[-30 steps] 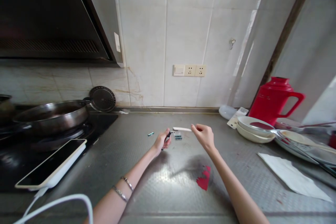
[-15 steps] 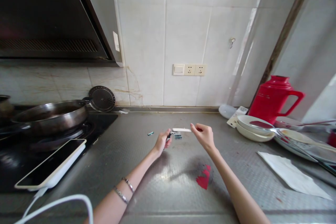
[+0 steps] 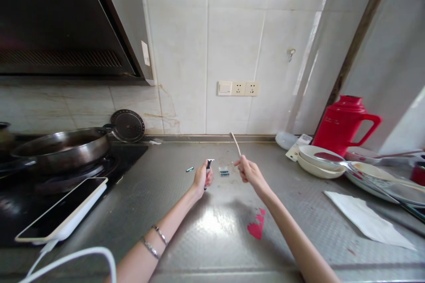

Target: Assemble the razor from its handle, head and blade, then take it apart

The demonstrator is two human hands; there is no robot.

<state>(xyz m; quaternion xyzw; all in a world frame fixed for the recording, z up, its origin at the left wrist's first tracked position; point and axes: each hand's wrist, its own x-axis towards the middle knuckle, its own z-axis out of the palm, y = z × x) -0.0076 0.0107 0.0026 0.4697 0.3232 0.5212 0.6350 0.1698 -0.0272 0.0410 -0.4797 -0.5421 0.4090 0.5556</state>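
My left hand (image 3: 201, 177) is closed around the black handle of a razor (image 3: 208, 166), which stands upright with its silvery T-shaped head on top. My right hand (image 3: 249, 171) pinches a thin white strip (image 3: 236, 144) by its lower end; the strip points up and leans left, apart from the razor. Between the two hands, a small clear pack with dark green pieces (image 3: 224, 171) lies on the counter. One more small green piece (image 3: 189, 169) lies to the left of my left hand.
A pan (image 3: 63, 148) sits on the stove at left, with a phone (image 3: 63, 210) and white cable (image 3: 79, 254) in front. At right are a red thermos (image 3: 340, 121), stacked bowls (image 3: 318, 169) and a white napkin (image 3: 367, 221). A red patch (image 3: 256, 227) marks the counter.
The white strip has swung from lying level by the razor head to pointing upward. My right hand has moved slightly left and down, my left hand slightly left; the razor now shows upright.
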